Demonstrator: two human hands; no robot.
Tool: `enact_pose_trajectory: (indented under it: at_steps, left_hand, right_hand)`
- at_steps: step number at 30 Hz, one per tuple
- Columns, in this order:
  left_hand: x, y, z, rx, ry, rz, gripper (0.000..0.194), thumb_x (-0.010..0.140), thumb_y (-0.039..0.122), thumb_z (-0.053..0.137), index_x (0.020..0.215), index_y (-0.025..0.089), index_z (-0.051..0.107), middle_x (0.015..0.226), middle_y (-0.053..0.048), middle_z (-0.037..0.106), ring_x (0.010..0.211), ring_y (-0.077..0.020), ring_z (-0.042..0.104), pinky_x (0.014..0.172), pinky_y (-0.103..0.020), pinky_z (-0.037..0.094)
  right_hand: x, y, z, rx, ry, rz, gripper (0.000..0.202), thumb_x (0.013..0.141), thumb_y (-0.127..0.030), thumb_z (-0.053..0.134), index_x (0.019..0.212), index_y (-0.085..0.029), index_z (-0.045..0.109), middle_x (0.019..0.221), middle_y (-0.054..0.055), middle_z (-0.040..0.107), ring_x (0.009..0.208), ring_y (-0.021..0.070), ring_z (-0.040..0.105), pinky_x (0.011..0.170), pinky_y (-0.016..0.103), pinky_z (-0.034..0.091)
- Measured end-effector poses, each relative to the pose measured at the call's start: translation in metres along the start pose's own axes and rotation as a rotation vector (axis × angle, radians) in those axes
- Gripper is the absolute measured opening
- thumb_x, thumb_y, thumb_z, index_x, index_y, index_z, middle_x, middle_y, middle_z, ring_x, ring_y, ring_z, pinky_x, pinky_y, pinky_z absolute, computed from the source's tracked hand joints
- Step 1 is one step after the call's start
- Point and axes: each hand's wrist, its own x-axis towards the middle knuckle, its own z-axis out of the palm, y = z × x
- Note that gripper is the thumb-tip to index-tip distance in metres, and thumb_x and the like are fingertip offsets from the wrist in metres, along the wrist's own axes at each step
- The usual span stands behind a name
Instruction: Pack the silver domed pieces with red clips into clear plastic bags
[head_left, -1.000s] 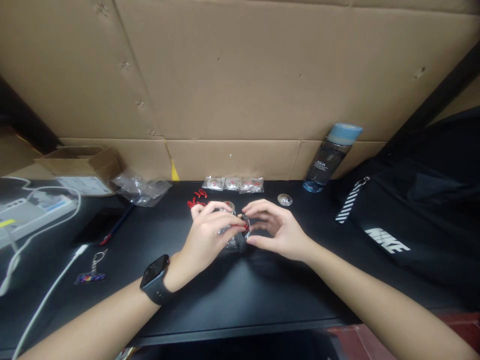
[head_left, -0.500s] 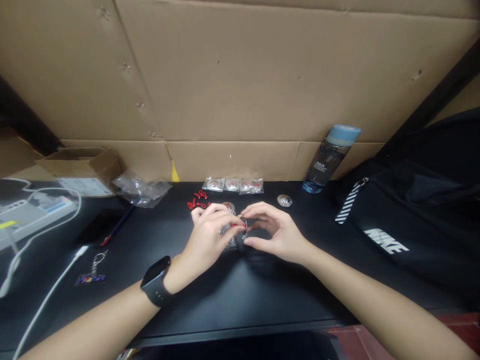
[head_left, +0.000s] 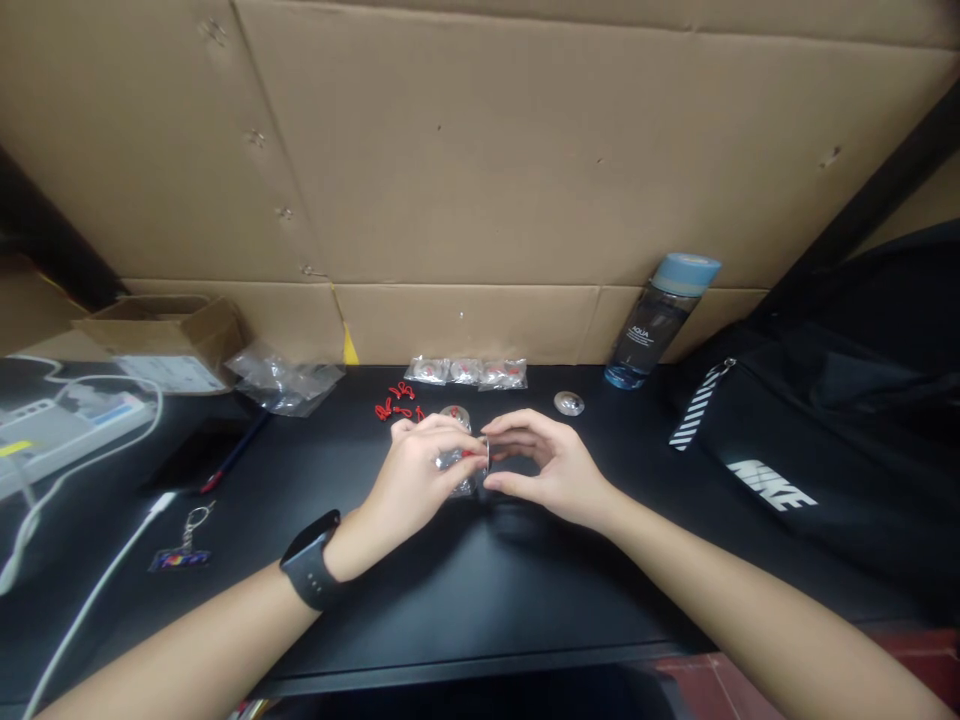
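Over the middle of the table, a thin round metal disc stands nearly edge-on between my two hands. My right hand curves around it, thumb below and fingers above, with the fingertips at its rim. The fingers of my left hand, which wears a black watch, pinch a small red loop close against the disc's left face; the hand hides most of it. Just behind lies a clear-wrapped disc, partly covered. Several loose red loops are scattered beyond my left hand. Another shiny domed disc rests to the right.
Several clear packets line the back by the cardboard wall. A water bottle and a black bag are right. Left are a cardboard box, plastic wrappers, a phone, a keychain and a power strip.
The disc has turned slightly to a more edge-on angle. My left hand has shifted a little, and less red shows at its fingertips. Objects on the table stay where they were.
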Motion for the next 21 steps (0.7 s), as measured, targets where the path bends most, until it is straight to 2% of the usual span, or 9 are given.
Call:
enact_pose_trajectory:
  at_steps: [7,12,21]
  left_hand:
    - [0.0018,0.0,-0.0031,-0.027,-0.026,0.013,0.008,0.092,0.026,0.072,0.097,0.028,0.078,0.101,-0.001,0.079,0.102,-0.023,0.07,0.087,-0.039,0.038]
    - [0.0009,0.0016,-0.0037,0.019,-0.004,-0.003,0.004,0.092,0.027,0.073,0.09,0.028,0.077,0.098,0.001,0.078,0.095,-0.0216,0.069,0.088,-0.039,0.036]
    - [-0.0016,0.002,-0.0026,0.061,0.005,0.007,0.012,0.095,0.03,0.068,0.089,0.028,0.077,0.099,-0.001,0.078,0.1,-0.023,0.067,0.09,-0.042,0.033]
  right_hand:
    - [0.0007,0.0001,-0.0012,-0.039,0.025,-0.029,0.049,0.074,-0.031,0.089,0.116,-0.022,0.066,0.116,0.009,0.07,0.106,0.024,0.072,0.091,0.039,0.063]
    - [0.0005,-0.0005,-0.0004,-0.029,0.032,-0.011,0.053,0.072,-0.029,0.091,0.118,-0.022,0.065,0.114,0.008,0.071,0.106,0.0245,0.073,0.091,0.039,0.064]
    - [0.0,-0.0006,0.001,-0.011,0.039,-0.011,0.052,0.072,-0.029,0.091,0.117,-0.023,0.064,0.114,0.008,0.072,0.106,0.0245,0.073,0.09,0.039,0.064]
